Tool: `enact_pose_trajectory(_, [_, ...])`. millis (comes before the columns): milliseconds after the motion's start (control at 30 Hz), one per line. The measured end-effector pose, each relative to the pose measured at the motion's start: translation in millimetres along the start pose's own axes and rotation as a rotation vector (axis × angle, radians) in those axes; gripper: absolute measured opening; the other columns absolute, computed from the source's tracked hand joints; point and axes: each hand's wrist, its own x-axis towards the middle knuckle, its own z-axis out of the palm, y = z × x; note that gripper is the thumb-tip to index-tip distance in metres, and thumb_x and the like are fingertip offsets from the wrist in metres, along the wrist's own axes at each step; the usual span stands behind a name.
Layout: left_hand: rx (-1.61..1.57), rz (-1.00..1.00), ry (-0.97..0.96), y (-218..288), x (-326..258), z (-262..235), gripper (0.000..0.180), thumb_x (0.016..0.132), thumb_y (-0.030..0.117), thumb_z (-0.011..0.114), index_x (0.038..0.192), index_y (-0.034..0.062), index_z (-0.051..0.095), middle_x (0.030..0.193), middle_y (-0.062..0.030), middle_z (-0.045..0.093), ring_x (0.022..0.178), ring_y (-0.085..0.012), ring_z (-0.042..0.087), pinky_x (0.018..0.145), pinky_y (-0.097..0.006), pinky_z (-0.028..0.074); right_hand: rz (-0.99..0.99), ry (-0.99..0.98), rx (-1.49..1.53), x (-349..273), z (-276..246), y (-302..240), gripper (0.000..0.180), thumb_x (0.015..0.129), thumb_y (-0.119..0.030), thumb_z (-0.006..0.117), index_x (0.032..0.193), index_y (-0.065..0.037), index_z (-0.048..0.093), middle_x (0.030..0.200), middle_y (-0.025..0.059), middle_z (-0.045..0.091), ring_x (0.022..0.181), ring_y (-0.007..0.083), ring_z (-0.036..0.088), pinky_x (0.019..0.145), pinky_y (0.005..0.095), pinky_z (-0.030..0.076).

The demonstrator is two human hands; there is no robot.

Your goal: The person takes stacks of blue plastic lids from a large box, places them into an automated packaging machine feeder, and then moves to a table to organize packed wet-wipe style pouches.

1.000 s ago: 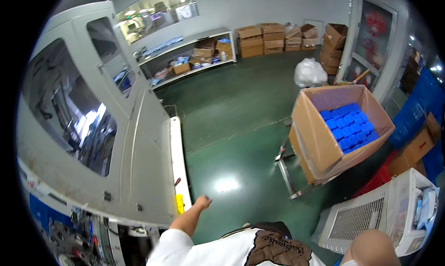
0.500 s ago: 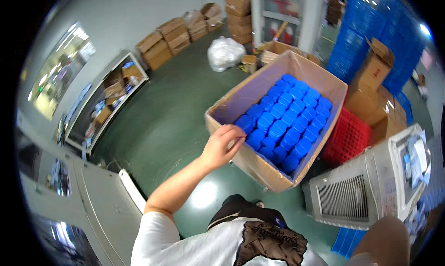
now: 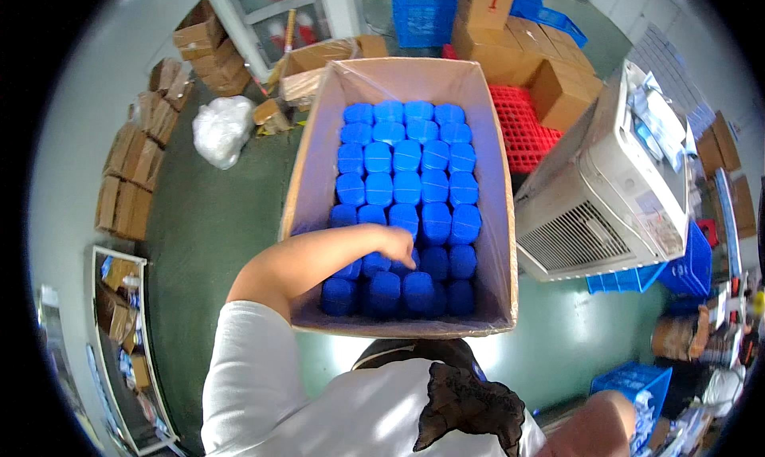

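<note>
The left hand (image 3: 396, 242) reaches down into the cardboard box (image 3: 488, 218), fingers curled together onto a blue cap (image 3: 405, 218) among the packed rows; whether it grips one, I cannot tell. A white machine (image 3: 613, 186) stands beside the box.

Left of your hand, the green floor (image 3: 207, 226) ran to cardboard boxes (image 3: 131, 170) stacked along the wall; to its right stood a white machine (image 3: 613, 194), with red crates (image 3: 522, 130) beyond it.
</note>
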Motion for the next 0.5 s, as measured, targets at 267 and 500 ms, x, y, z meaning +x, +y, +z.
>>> enact_pose_trajectory(267, [0.011, 0.052, -0.059, 18, -3, 73, 0.072, 0.081, 0.064, 0.040, 0.129, 0.0098, 0.041, 0.120, -0.0262, 0.042, 0.109, -0.0430, 0.042, 0.094, -0.044, 0.034, 0.890, -0.247, -0.451, -72, 53, 7, 0.024, 0.059, -0.013, 0.068, 0.079, -0.008, 0.055, 0.077, 0.0015, 0.059, 0.068, 0.0186, 0.054, 0.062, 0.0315, 0.048])
enact_pose_trajectory(500, [-0.306, 0.095, 0.073, 18, -25, 75, 0.067, 0.075, 0.054, 0.060, 0.118, 0.0049, 0.044, 0.106, -0.0221, 0.054, 0.100, -0.0338, 0.052, 0.083, -0.039, 0.042, 0.978, -0.139, -0.422, -82, 64, 21, 0.022, 0.056, -0.005, 0.067, 0.074, -0.007, 0.055, 0.070, 0.0025, 0.058, 0.064, 0.0214, 0.053, 0.057, 0.0326, 0.046])
